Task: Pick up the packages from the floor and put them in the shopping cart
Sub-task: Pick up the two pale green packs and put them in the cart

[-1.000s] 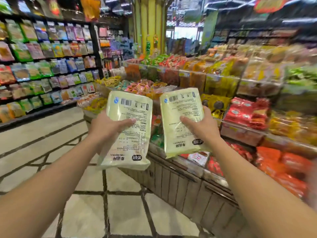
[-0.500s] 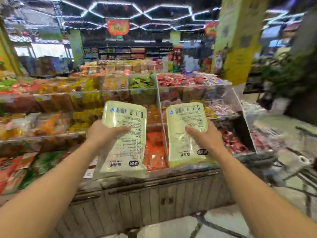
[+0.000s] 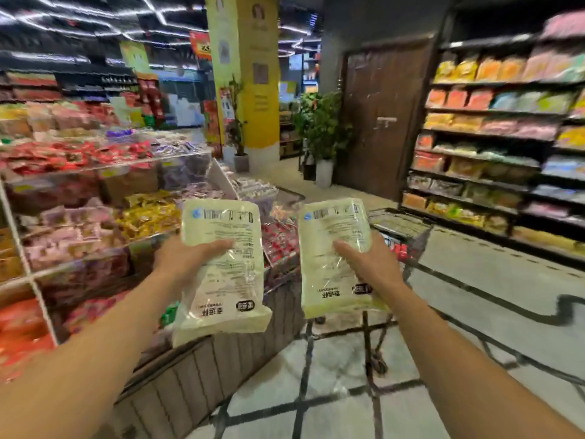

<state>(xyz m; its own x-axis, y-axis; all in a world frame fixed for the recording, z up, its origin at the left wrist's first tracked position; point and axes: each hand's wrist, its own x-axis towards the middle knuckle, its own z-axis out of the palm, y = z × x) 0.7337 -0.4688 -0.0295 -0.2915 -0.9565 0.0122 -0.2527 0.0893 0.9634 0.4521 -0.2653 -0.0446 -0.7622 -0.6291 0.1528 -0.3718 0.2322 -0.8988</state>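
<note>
I hold two pale yellow-green packages upright at chest height, printed backs with barcodes facing me. My left hand [image 3: 186, 258] grips the left package [image 3: 226, 296] by its left edge, thumb across the front. My right hand [image 3: 372, 261] grips the right package [image 3: 332, 229] by its right edge, thumb on the front. The shopping cart [image 3: 402, 226] stands just beyond and to the right of the right package, partly hidden by it; its wire basket and wheeled legs [image 3: 376, 365] show, with some red items inside.
A tiered snack display [image 3: 95, 198] on a wooden slatted base [image 3: 196, 375] fills the left. Stocked shelves [image 3: 493, 147] line the right wall. A yellow pillar [image 3: 250, 74], potted plants [image 3: 323, 128] and a brown door [image 3: 383, 115] stand ahead. Tiled floor runs between.
My view has swung to the right: the snack display slid left, and the cart, right-hand shelves and door came into view. Both hands keep the same grip on the packages.
</note>
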